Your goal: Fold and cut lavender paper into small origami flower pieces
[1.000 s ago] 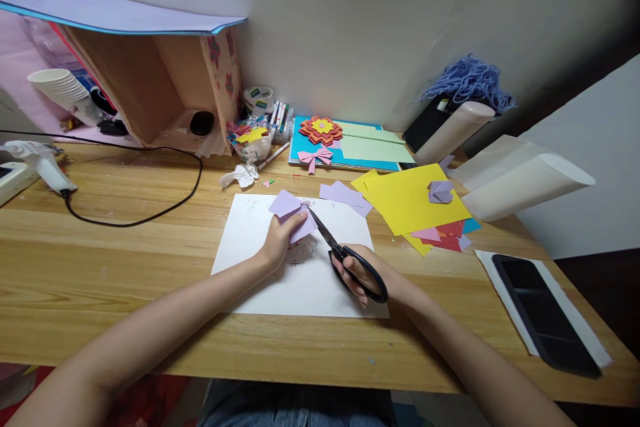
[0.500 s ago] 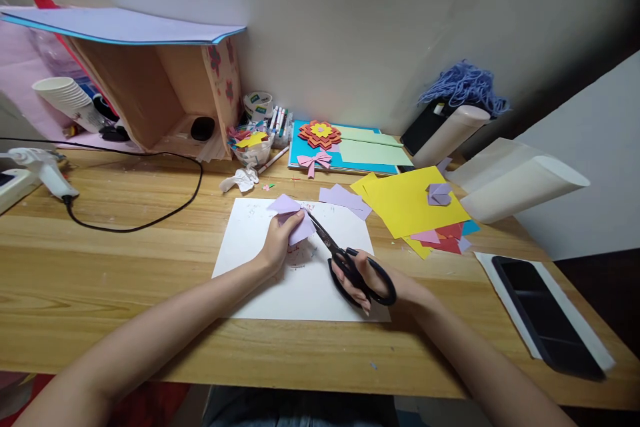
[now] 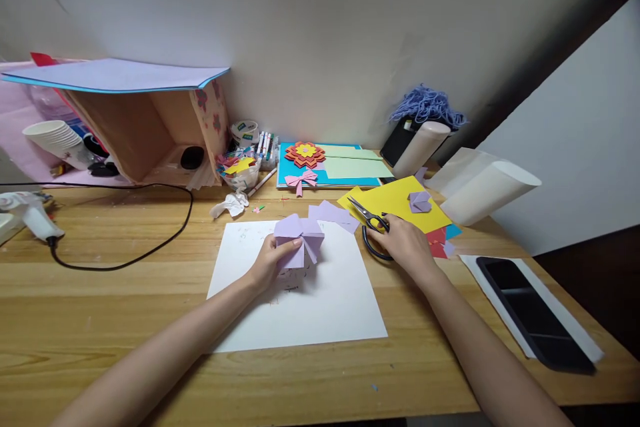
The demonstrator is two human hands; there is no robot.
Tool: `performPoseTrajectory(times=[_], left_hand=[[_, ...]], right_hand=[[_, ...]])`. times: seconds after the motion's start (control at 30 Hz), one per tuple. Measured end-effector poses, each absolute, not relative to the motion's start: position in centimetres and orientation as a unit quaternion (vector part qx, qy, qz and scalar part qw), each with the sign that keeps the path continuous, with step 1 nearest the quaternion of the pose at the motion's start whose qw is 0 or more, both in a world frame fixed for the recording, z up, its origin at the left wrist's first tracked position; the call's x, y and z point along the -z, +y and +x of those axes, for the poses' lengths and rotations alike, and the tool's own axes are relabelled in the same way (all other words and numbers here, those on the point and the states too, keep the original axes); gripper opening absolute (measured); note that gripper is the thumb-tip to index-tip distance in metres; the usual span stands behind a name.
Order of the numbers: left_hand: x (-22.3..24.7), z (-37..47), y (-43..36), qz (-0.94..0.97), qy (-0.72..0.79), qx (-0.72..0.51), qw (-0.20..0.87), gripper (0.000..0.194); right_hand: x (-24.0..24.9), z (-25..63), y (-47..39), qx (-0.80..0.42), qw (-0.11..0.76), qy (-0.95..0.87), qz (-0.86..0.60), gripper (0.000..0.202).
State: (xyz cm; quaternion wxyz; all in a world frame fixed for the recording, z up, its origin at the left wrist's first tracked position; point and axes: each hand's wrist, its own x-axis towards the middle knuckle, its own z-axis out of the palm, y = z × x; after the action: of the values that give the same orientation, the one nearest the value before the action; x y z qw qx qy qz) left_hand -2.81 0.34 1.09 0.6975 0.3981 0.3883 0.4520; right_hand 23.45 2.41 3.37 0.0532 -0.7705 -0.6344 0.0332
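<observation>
My left hand (image 3: 267,265) pinches a folded light purple paper (image 3: 300,237) with slits cut into it, above the white sheet (image 3: 330,310). Its flaps spread apart around the cuts. To the right, my right hand (image 3: 407,240) grips black-handled scissors (image 3: 369,219) by the handles. The slightly parted blades point up and left, over the edge of the yellow paper (image 3: 395,197). Purple paper pieces (image 3: 333,215) lie between the two hands. A small folded purple piece (image 3: 419,201) rests on the yellow paper.
A white glue gun (image 3: 30,210) with a looping black cord is at the left. Behind stand an open box (image 3: 145,127), a cup of scraps (image 3: 243,177) and a blue card with a paper flower (image 3: 305,155). A phone (image 3: 533,313) lies right, near paper rolls (image 3: 493,190).
The scissors have left the purple paper and moved right to the yellow paper with my right hand. The purple paper has opened out in my left hand. The view has tilted up.
</observation>
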Motion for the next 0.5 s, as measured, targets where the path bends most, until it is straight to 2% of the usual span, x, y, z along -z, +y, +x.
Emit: performPoseTrajectory(times=[0.17, 0.23, 0.3, 0.37, 0.43, 0.5], left_hand=[[-1.4, -2.8, 0.3, 0.430, 0.375, -0.438, 0.694, 0.035], [-1.3, -2.8, 0.3, 0.436, 0.376, -0.431, 0.695, 0.036], [-1.2, -2.8, 0.3, 0.438, 0.376, -0.419, 0.701, 0.034], [-1.0, -2.8, 0.4, 0.436, 0.377, -0.408, 0.708, 0.033], [-0.9, -2.8, 0.4, 0.436, 0.378, -0.396, 0.714, 0.034], [-0.9, -2.7, 0.4, 0.439, 0.374, -0.392, 0.717, 0.036]], right_hand=[[-2.8, 23.9, 2.3, -0.020, 0.048, -0.640, -0.767, 0.029], [-2.9, 23.7, 2.2, -0.012, 0.089, -0.655, -0.751, 0.026], [-3.0, 23.1, 2.0, -0.038, 0.168, -0.679, -0.714, 0.022], [-3.0, 22.1, 1.6, -0.158, 0.260, -0.694, -0.653, 0.020], [-3.0, 20.8, 1.0, -0.379, 0.332, -0.645, -0.574, 0.027], [-2.8, 19.5, 0.4, -0.571, 0.346, -0.547, -0.506, 0.035]])
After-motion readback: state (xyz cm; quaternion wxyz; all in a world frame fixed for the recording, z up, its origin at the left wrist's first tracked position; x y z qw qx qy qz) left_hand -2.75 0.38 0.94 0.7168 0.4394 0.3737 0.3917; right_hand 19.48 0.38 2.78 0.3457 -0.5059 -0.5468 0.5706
